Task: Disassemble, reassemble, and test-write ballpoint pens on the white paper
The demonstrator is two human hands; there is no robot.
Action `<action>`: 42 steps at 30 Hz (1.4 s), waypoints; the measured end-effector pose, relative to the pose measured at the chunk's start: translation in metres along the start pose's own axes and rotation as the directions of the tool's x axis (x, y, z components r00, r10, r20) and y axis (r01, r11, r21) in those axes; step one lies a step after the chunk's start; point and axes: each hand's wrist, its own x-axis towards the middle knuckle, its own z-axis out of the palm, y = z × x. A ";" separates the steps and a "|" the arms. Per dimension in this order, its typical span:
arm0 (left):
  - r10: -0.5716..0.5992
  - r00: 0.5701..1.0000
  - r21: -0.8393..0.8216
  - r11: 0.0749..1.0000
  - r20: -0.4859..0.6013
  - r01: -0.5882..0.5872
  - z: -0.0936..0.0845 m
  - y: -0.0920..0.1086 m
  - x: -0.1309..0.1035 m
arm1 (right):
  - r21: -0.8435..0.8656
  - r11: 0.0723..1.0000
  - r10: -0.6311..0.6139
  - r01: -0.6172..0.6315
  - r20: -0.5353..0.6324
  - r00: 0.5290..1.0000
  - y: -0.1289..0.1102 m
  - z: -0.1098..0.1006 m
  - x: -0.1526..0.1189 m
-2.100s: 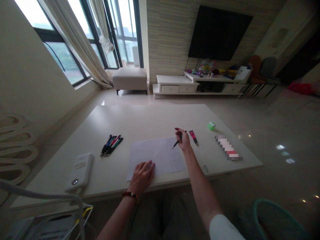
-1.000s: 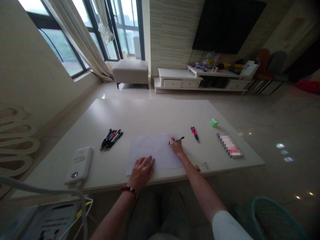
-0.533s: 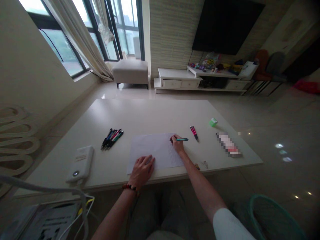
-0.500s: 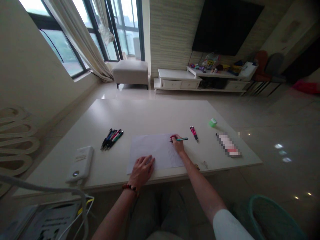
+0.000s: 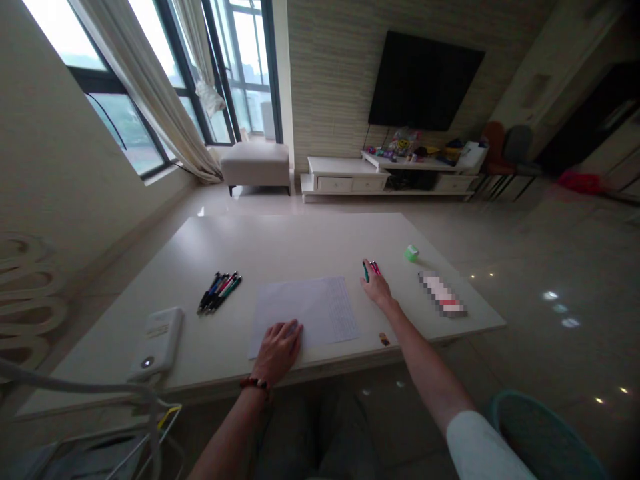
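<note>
A sheet of paper [image 5: 303, 301] lies near the table's front edge, with rows of fine marks down its right side. On its lower left part rests my left hand [image 5: 278, 350], fingers laid flat. To the right of the sheet, my right hand [image 5: 377, 291] has its fingers on a green pen [image 5: 366, 272], which points away from me low over the tabletop. Right beside it are the red pens [image 5: 375, 268], partly hidden by the hand; whether the hand touches them I cannot tell.
Several pens [image 5: 220, 292] lie in a bundle left of the paper. A white device [image 5: 159, 340] sits at the table's left [image 5: 107, 327]. At the right are a small green item [image 5: 411, 253] and a blurred-out object [image 5: 443, 293]. A small brown piece [image 5: 384, 339] lies near the front edge.
My right hand has left the paper and moved right with the green pen to the red pens. The pen has turned to point away from me. My left hand stays on the paper.
</note>
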 end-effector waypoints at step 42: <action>-0.843 0.531 -0.194 0.509 0.088 0.839 -0.051 -0.114 0.060 | -0.129 0.992 -0.040 0.005 -0.274 0.961 0.047 -0.014 -0.093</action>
